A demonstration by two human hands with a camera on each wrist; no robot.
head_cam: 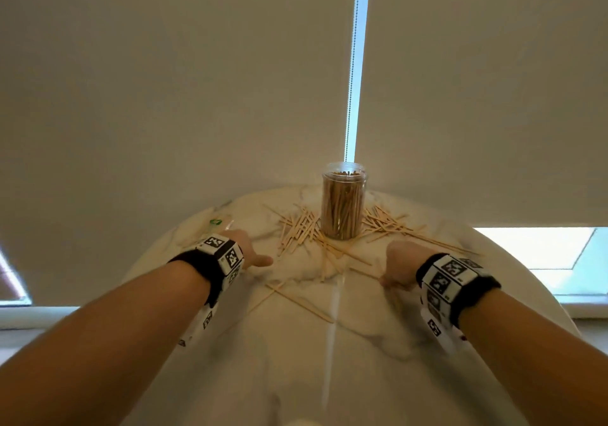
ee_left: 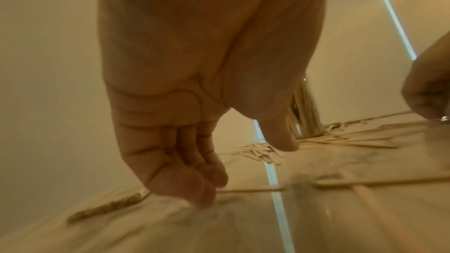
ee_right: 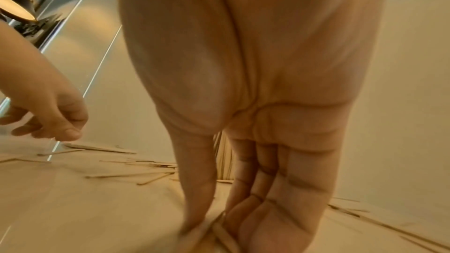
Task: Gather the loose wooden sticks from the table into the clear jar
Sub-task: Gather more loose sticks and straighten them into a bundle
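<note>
Head view: clear jar [head_cam: 343, 202] stood upright mid-table, already packed w/ sticks.
Loose sticks [head_cam: 297, 228]: scattered flat round the jar's base.
Right hand [ee_right: 243, 113]: fingers pinched sticks vs. table [head_cam: 362, 376].
Left hand [ee_left: 194, 84]: relaxed, held nothing.
Handling: probably light, stiff, prone to roll; best pinched mid-length in bunches.

Pale tan wooden sticks [head_cam: 297, 228] scattered around a clear jar [head_cam: 343, 202] packed with darker tan sticks, white table [head_cam: 378, 343] with grey marble veining under the jar, black wristbands [head_cam: 200, 266] carrying black-and-white square marker patterns, beige blinds [head_cam: 164, 80] behind the jar
</note>
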